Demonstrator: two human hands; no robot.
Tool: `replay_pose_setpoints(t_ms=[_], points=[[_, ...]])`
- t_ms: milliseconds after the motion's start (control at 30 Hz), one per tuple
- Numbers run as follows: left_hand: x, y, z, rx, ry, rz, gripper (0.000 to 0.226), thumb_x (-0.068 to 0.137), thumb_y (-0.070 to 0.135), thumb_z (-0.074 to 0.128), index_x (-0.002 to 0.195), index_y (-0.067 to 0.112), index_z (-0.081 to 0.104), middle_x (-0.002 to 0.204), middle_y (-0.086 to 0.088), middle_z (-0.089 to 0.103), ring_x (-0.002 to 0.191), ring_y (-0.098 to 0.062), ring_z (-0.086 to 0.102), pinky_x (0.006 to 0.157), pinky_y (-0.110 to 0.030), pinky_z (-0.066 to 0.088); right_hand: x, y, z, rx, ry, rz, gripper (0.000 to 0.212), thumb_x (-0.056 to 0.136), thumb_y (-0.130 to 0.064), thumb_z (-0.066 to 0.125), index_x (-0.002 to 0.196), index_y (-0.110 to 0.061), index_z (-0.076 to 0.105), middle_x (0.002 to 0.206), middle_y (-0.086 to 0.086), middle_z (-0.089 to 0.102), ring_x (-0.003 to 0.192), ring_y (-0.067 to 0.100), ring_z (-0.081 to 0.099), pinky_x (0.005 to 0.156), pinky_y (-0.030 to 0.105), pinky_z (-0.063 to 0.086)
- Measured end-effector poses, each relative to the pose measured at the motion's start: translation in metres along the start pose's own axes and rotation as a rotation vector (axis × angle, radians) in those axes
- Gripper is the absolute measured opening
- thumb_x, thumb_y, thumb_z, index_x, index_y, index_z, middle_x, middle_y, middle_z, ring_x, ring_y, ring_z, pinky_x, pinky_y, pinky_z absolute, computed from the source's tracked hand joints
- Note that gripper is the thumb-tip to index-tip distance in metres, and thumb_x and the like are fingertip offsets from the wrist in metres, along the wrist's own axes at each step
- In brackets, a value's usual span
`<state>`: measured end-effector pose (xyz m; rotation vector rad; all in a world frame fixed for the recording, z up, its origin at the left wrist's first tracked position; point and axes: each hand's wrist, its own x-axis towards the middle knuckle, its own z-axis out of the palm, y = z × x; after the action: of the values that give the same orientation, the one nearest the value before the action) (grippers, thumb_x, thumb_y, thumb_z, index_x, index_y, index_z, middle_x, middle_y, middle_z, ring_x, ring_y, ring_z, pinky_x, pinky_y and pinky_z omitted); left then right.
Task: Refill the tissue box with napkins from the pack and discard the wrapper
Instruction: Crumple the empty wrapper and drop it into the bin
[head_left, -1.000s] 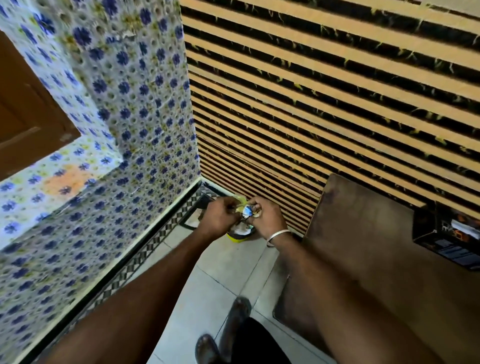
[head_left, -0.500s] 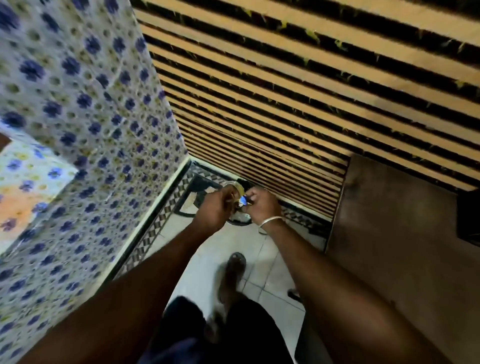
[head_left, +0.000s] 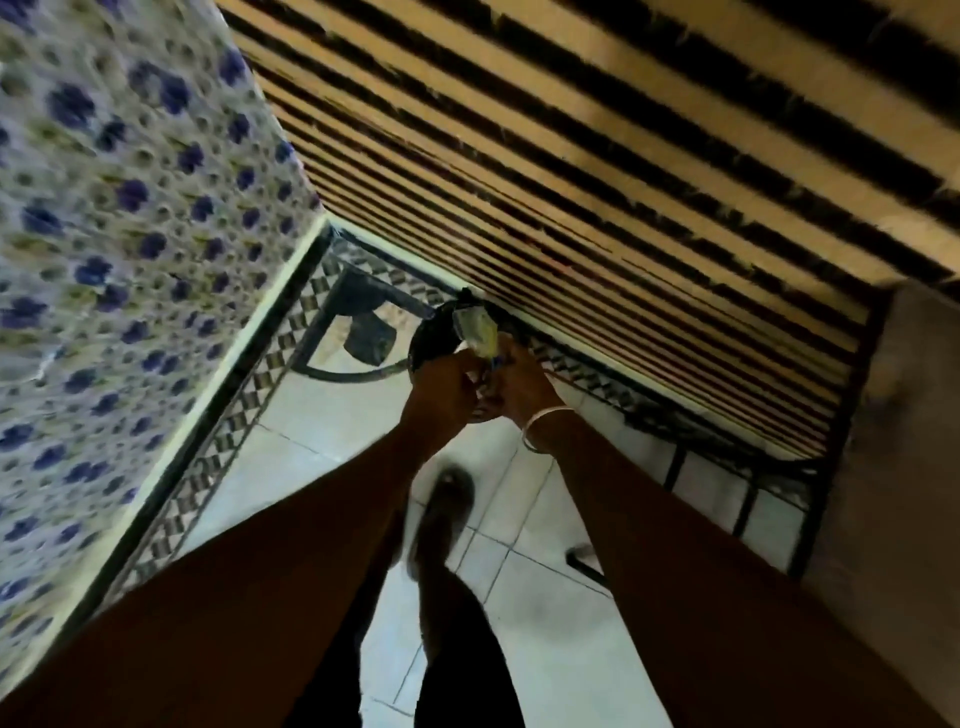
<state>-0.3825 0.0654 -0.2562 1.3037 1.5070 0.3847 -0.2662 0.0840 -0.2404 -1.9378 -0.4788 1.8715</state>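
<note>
A crumpled clear wrapper (head_left: 475, 330) sticks up between both hands, above a dark bin (head_left: 434, 340) in the floor's far corner, by the striped wall (head_left: 597, 171). The left hand (head_left: 441, 387) and right hand (head_left: 522, 384) are closed on it, knuckles touching.

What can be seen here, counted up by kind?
Hands: 2, the left hand and right hand
Crumpled wrapper: 1, held by both hands
Dark bin beneath: 1
Bangle on the right wrist: 1
Foot: 1
Total: 6
</note>
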Motion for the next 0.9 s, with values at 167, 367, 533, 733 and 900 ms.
replay_pose_setpoints(t_ms=[167, 367, 533, 733, 900], points=[[0.056, -0.074, 0.029, 0.068, -0.118, 0.047, 0.032, 0.088, 0.013, 0.066, 0.118, 0.004, 0.068, 0.116, -0.008, 0.070, 0.104, -0.021, 0.065, 0.085, -0.010, 0.043, 0.096, 0.029, 0.007, -0.056, -0.050, 0.101, 0.052, 0.102, -0.028, 0.038, 0.150, -0.009, 0.028, 0.152, 0.027, 0.033, 0.141, 0.041, 0.033, 0.118, 0.053, 0.025], [0.123, -0.153, 0.078, 0.216, -0.202, -0.072, 0.049, 0.090, 0.008, 0.064, 0.138, 0.007, 0.053, 0.136, -0.017, 0.059, 0.128, -0.034, 0.054, 0.110, -0.043, 0.042, 0.196, 0.076, 0.003, -0.185, 0.003, 0.127, 0.058, 0.098, -0.009, 0.046, 0.151, -0.005, 0.025, 0.156, 0.016, 0.026, 0.142, 0.037, 0.030, 0.116, 0.044, 0.030], [0.176, -0.197, 0.104, 0.320, -0.246, -0.128, 0.057, 0.088, 0.003, 0.064, 0.142, 0.005, 0.047, 0.140, -0.019, 0.054, 0.131, -0.037, 0.051, 0.107, -0.040, 0.042, 0.257, 0.094, -0.004, -0.123, 0.003, 0.138, 0.053, 0.103, -0.032, 0.040, 0.146, -0.003, 0.034, 0.149, 0.018, 0.041, 0.137, 0.036, 0.041, 0.104, 0.040, 0.039], [0.228, -0.228, 0.133, 0.433, -0.345, -0.175, 0.046, 0.094, 0.021, 0.061, 0.132, -0.002, 0.052, 0.136, -0.023, 0.057, 0.126, -0.037, 0.053, 0.104, -0.037, 0.040, 0.316, 0.125, -0.003, 0.000, 0.028, 0.123, 0.056, 0.098, -0.038, 0.048, 0.138, 0.001, 0.046, 0.144, 0.023, 0.047, 0.133, 0.038, 0.047, 0.111, 0.047, 0.039], [0.234, -0.232, 0.143, 0.465, -0.412, -0.188, 0.060, 0.097, 0.018, 0.059, 0.150, 0.005, 0.037, 0.151, -0.019, 0.045, 0.138, -0.034, 0.044, 0.111, -0.034, 0.033, 0.329, 0.138, -0.002, 0.199, 0.061, 0.158, 0.048, 0.097, -0.031, 0.053, 0.137, -0.005, 0.048, 0.126, 0.015, 0.058, 0.109, 0.029, 0.057, 0.089, 0.039, 0.050]])
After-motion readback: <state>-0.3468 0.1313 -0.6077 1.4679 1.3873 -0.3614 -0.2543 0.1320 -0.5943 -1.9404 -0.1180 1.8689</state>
